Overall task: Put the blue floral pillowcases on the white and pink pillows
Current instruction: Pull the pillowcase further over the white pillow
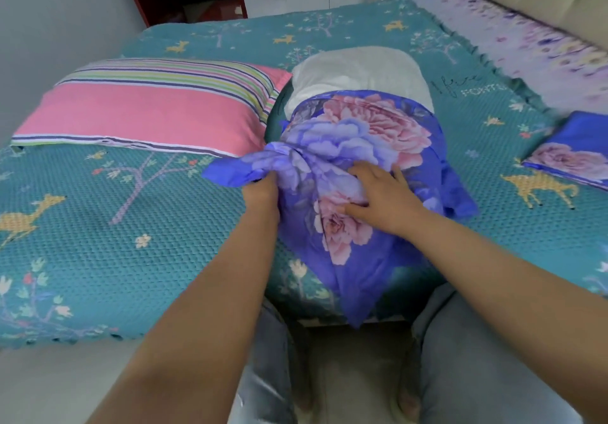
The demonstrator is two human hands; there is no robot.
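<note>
So the white pillow (358,74) is lying end-on in the middle of the bed (98,226), and the near half of it is already sitting inside the pillowcase (355,147), with the far half sticking out bare. The left hand (261,193) is bunching up a fistful of the case's left edge, fingers curled into the fabric, though I can't really tell how much cloth it's actually holding since the folds are hiding the fingertips. The right hand (381,194) is lying on top of the covered part, fingers spread and pressing down, not gripping anything.

What could go wrong: the case is looking pretty twisted and bunched on the left, so if it's getting pulled up from one side only, I'd guess it's going to ride up crooked and the pillow corner is going to jam in a fold. Slack cloth is also hanging off the bed edge toward the knees, so it could be snagging or dragging the whole thing back.

Around it: the pink pillow (154,110) is sitting just left, its corner nearly touching the white one, so it's crowding that side a bit. The second case (572,153) is waiting folded at the right, well apart.
</note>
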